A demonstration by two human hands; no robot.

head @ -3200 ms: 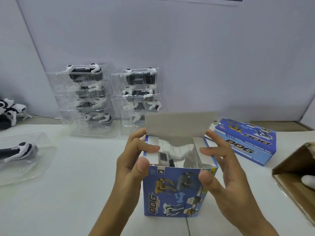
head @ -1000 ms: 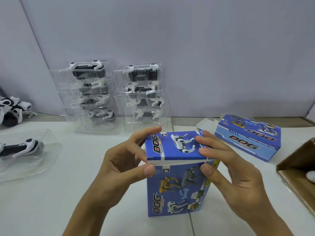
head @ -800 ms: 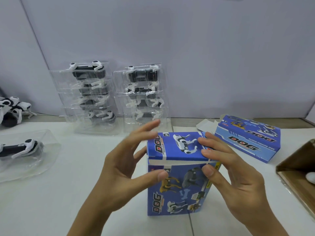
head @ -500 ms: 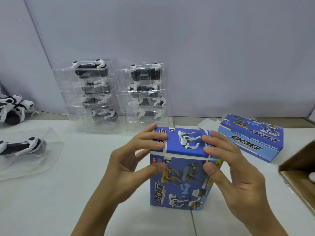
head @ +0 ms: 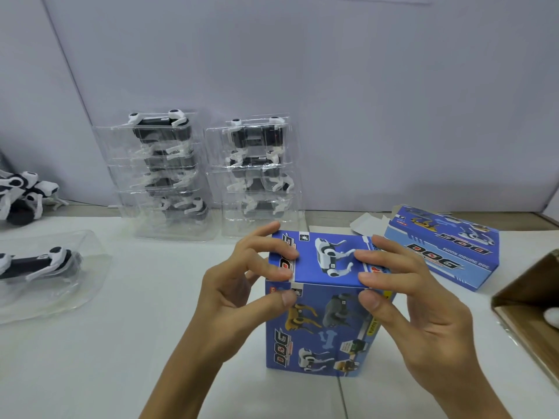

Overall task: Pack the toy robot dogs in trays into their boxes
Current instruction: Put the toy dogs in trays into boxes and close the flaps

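Upright blue toy-dog box (head: 323, 328) stands on the white table (head: 121, 358), centre front. Top flap (head: 325, 258) lies flat and looks closed, so this unit reads as nearly packed; contents not visible.

Left to do, by my judgement: two stacks of clear trays with robot dogs, left stack (head: 160, 173) and right stack (head: 257, 170), against the back wall; one trayed dog (head: 39, 264) lying at far left; loose dogs (head: 21, 195) behind it. A second blue box (head: 444, 252) lies flat at right, end flap open. Brown carton (head: 532, 322) at right edge.

Left hand (head: 242, 285): fingers curled over the flap's left end, thumb on the front face, pinching the top edge. Right hand (head: 417, 300): the same at the right end. Hands apart, both clamped on the box.
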